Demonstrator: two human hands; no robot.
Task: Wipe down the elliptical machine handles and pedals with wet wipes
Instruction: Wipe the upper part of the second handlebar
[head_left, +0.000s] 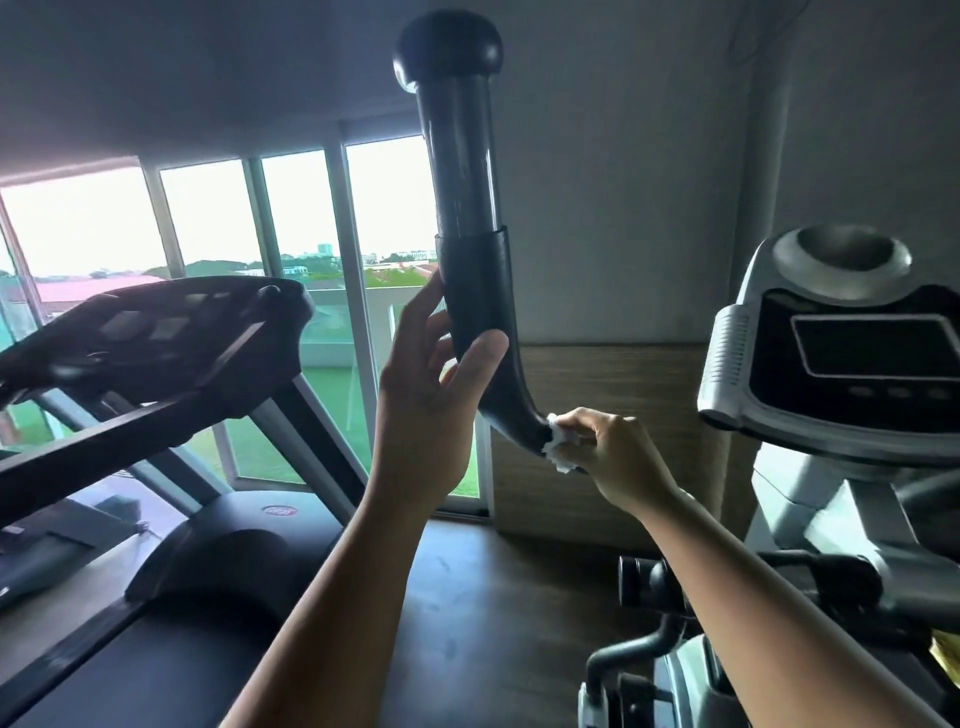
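Your right hand (608, 447) has its grip clenched on a white wet wipe (558, 444); the fingers are curled and pinch it in a small bunch. The wipe is pressed against the lowest visible part of the black handle (462, 182), there where the handle bends toward this grip and becomes narrow. Your left hand (431, 395) is above and to the left of the right grip, at the thicker sleeve part of the same handle. Its grip is released: the fingers are nearly straight, the thumb lies on the front face of the handle and the fingertips touch its left edge, so the hand is against the handle but does not close around it. From the left grip the handle goes straight upward and ends in a round knob (449, 47). To the right of the right grip, near but apart, stands the console (857, 358) of the elliptical machine, with a dark screen and a grey hollow on top. To the left of the left grip is a treadmill (156, 338), and behind it a bright window (301, 208). Below both forearms is the dark floor (483, 597).
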